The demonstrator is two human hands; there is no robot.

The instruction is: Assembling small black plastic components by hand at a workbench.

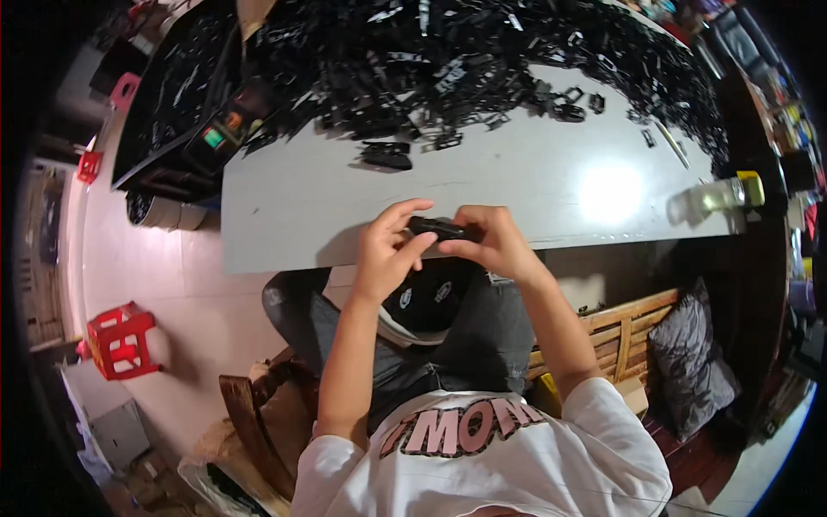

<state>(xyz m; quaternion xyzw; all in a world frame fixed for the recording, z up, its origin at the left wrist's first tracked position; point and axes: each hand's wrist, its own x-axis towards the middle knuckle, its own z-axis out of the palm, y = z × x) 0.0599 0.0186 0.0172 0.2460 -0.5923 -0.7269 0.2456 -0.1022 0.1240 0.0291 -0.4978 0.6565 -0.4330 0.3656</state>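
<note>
A small black plastic part (441, 228) is held between both hands just over the front edge of the white table (301, 198). My left hand (389, 246) grips its left end, the index finger raised above it and the thumb along its near side. On the other end, my right hand (493, 239) pinches it between thumb and bent fingers. The exact kind of the part is too small to tell. Beyond my hands a few similar black parts (385, 157) lie apart from the large pile of black plastic parts (448, 69).
Between my knees stands a light-rimmed container (405, 334) with dark contents. A dark box of black pieces (185, 86) is at the table's left. A bottle (722, 195) lies at the right end, near a thin rod (673, 145). A red stool (121, 340) stands on the floor.
</note>
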